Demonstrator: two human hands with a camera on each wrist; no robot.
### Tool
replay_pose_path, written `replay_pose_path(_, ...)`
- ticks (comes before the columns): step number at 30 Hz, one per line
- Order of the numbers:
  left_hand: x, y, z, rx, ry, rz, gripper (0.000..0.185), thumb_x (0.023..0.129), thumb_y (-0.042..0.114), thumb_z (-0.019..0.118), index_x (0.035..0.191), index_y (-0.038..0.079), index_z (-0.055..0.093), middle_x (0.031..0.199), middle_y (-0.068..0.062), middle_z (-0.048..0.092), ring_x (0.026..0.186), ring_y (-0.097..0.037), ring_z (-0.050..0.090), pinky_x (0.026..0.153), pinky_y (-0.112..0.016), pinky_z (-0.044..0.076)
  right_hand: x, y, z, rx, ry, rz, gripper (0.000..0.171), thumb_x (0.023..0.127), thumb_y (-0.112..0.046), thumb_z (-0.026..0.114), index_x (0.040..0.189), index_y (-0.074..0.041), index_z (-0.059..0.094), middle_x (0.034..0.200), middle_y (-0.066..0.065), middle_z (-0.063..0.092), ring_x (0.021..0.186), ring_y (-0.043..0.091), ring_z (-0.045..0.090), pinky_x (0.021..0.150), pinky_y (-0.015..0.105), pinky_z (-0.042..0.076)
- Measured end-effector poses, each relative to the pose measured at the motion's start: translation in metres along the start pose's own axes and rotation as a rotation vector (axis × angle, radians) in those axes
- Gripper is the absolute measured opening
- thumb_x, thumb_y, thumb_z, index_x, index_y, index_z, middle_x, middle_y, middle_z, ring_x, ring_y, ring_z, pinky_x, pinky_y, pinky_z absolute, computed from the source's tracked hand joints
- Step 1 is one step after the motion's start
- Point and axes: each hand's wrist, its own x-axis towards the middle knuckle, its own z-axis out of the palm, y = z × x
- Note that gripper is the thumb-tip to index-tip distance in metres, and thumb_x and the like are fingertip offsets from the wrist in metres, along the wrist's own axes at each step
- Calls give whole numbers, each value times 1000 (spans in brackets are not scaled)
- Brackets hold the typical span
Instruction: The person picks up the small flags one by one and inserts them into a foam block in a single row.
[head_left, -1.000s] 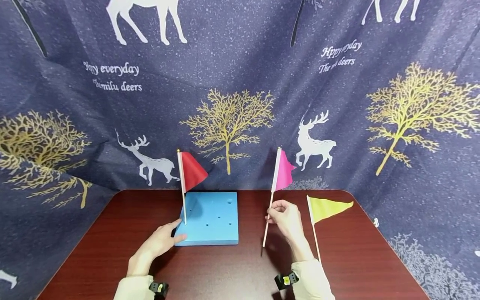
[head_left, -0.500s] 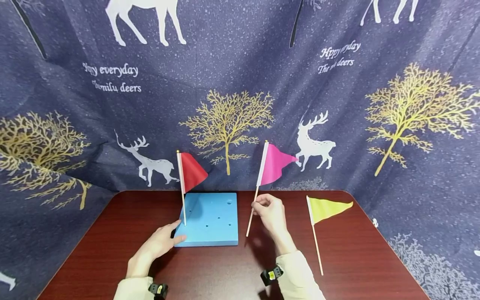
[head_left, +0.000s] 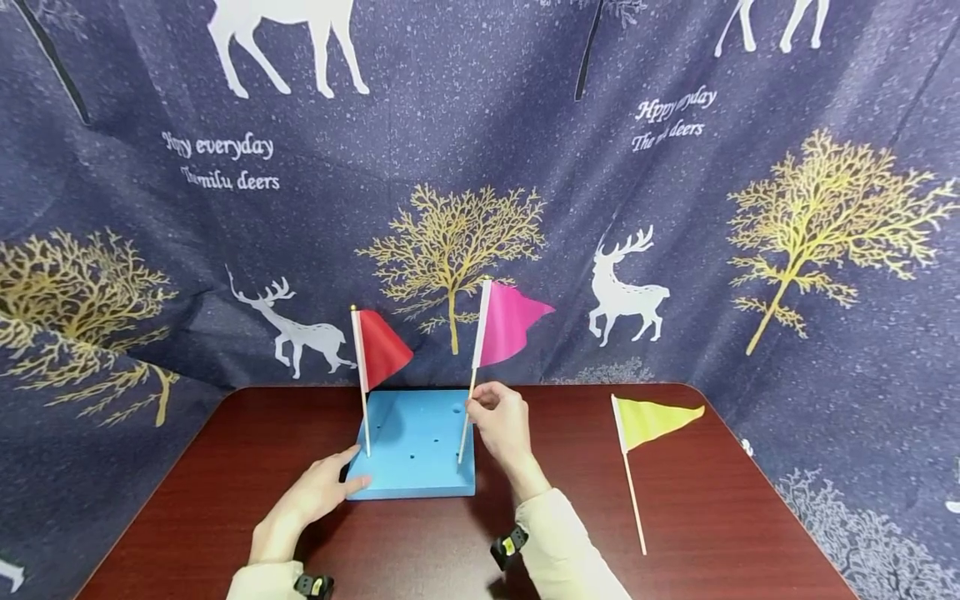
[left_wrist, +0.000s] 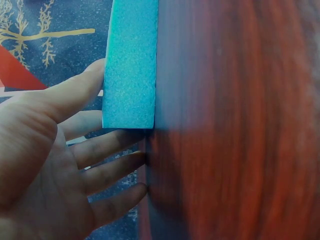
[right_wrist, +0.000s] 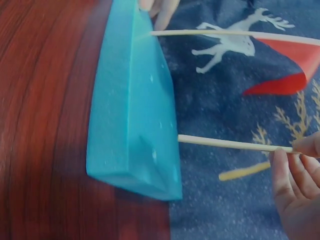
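Right hand (head_left: 501, 423) pinches the stick of the pink flag (head_left: 510, 321) between thumb and fingertips — stick tip is right at the top of the blue foam block (head_left: 420, 454), directly below the hand. Wrist view shows the tip meeting the foam face; can't tell whether it's seated in a hole.

Left hand (head_left: 321, 490) is released, fingers straight, thumb and fingers resting against the block's near-left corner, bracing it on the counter (head_left: 420, 542).

Red flag (head_left: 381, 346) stands upright in the block, just beyond the left hand's fingertips — looks done.

Yellow flag (head_left: 651, 418) lies flat on the counter, well off to the outer side of the right hand, untouched.

Judging progress: one flag in, second at the point of insertion, third left. Block shows more open holes.
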Motion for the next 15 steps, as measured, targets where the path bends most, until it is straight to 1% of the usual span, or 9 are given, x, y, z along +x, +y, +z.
replay_pose_path(4,-2,-1,0,-6,3,3,75,89,36,71,145,-5,42,141,-27,47,130,-43,43,102,-59,36,0,-2,15,-51,4,-39,6,80,-4,74,83,-8,70,71,-2,69,57,7,63,57,26,52)
replay_pose_path(10,-4,1,-1,-2,10,-1,74,89,35,72,144,-6,43,139,-27,49,129,-42,45,102,-59,37,2,-6,35,-41,-27,-9,6,81,-4,72,84,-9,70,71,-3,68,58,7,63,59,26,53)
replay_pose_path(15,-3,2,0,10,21,18,72,89,33,72,144,-5,44,139,-27,50,129,-42,45,102,-58,37,5,-7,49,-22,-29,6,6,83,-5,72,85,-9,69,72,-3,67,60,7,62,59,25,53)
